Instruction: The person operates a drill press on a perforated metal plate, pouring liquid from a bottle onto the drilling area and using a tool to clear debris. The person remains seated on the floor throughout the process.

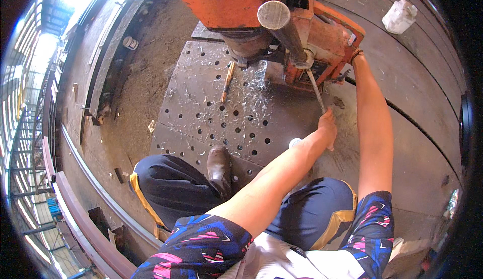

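From where I watch, the drilled steel plate [211, 103] fills the middle, holes scattered across it and bright swarf heaped toward twelve o'clock under the orange drill [241, 2]. A wooden-handled brush [227, 80] lies on the plate at about eleven o'clock of the left hand. My brown boot [220, 166] pins the plate's near edge. My left hand [328, 124] is closed around the lower end of a thin metal rod [316, 90], which slants up to the drill's feed hub. I would keep that pull slow and even, wrist clear of the swarf. My right hand [355, 57] reaches to the drill's body at one o'clock; whether its fingers grip, I cannot tell. A white jug [400, 16] stands well apart.
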`<state>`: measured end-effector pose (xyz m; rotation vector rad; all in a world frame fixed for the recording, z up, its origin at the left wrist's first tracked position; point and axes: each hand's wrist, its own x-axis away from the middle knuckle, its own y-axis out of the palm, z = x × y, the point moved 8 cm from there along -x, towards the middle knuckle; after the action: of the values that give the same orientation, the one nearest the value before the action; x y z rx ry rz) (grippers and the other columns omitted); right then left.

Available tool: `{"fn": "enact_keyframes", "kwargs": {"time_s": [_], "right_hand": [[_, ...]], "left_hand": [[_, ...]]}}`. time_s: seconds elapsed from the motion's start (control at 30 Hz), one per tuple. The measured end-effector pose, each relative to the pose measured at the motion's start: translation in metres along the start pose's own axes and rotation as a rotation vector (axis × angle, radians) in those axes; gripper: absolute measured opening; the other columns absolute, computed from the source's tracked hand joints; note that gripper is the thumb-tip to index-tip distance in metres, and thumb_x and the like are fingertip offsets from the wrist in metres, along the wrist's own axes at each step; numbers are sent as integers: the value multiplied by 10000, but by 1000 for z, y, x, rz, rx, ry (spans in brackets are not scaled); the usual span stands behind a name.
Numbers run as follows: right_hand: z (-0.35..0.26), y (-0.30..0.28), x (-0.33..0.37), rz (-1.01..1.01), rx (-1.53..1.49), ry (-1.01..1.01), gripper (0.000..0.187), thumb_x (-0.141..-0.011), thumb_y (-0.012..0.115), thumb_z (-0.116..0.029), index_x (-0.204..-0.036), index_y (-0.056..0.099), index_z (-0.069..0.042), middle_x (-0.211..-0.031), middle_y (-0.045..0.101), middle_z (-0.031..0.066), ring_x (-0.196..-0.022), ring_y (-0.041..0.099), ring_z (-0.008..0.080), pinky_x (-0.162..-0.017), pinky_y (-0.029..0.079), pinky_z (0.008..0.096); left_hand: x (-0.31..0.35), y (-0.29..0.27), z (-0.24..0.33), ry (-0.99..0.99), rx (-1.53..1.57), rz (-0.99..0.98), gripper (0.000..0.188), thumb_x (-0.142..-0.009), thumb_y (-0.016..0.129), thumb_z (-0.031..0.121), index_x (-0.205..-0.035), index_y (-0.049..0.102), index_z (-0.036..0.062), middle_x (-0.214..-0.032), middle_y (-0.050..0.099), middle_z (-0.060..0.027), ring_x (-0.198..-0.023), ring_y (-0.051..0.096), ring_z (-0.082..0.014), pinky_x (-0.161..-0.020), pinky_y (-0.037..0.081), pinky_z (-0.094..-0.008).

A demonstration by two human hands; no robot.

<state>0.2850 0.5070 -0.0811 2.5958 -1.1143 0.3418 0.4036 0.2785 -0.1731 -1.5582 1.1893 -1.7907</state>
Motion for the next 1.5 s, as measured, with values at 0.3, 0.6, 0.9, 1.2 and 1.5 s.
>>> {"fn": "enact_keyframes", "kwargs": {"time_s": [0.3, 0.6, 0.9, 1.2, 1.5], "right_hand": [[24, -69, 56, 604, -131, -178, 549, -979, 403, -499, -1198, 556, -20, -996, 640, 127, -951, 580, 254, -835, 464, 377], [159, -23, 189, 86, 956, -286, 646, -854, 595, -595, -1115, 614, -4, -974, 670, 122, -932, 611, 226, -826, 460, 366], [43, -54, 247, 213, 1251, -154, 514, -803, 672, -492, -925, 666, 7, -742, 648, 184, -704, 638, 310, -660, 473, 409], [-9, -40, 282, 433, 1516, -289, 352, -808, 650, -369, -865, 643, -22, -748, 640, 221, -751, 625, 405, -667, 482, 482], [23, 69, 355, 606, 1481, -20, 245, -794, 654, -306, -882, 657, -77, -755, 650, 200, -734, 634, 410, -640, 503, 501]], "left_hand": [[21, -18, -5, 149, 275, -2, 755, -742, 608, 663, -1186, 651, 54, -1303, 570, -159, -1290, 446, -327, -1138, 194, -485], [106, -46, -53, 421, -81, 55, 438, -805, 674, 448, -968, 696, 42, -1010, 692, -134, -1043, 627, -317, -984, 426, -462], [350, 7, -363, -551, 39, -361, 348, -818, 561, 271, -988, 698, -1, -1004, 679, -222, -931, 665, -350, -801, 516, -478], [407, -273, -408, -334, 551, 1361, 420, -885, 541, 354, -1105, 626, 6, -1064, 661, -199, -968, 623, -331, -830, 481, -431], [360, -314, -419, -252, 855, 1556, 573, -896, 527, 481, -1153, 614, -24, -1139, 636, -205, -1088, 572, -299, -942, 420, -391]]}}
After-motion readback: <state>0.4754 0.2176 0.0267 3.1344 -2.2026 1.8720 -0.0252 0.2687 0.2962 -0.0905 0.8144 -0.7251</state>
